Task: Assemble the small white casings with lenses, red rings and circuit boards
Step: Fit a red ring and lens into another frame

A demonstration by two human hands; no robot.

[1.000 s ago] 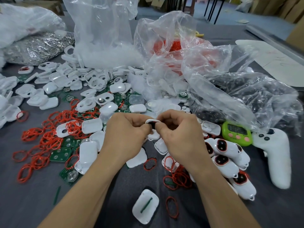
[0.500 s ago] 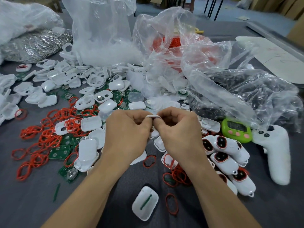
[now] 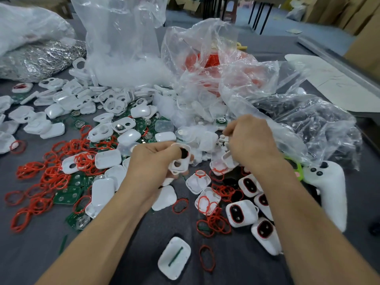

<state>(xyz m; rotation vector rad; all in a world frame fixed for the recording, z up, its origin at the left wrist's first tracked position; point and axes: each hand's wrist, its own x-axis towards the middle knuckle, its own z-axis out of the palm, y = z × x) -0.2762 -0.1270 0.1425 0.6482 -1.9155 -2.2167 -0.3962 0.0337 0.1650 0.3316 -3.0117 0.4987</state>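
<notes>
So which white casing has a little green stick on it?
The white casing lying by itself at the bottom of the view, beside a single red ring. A green stick lies slanted across its middle.
</notes>
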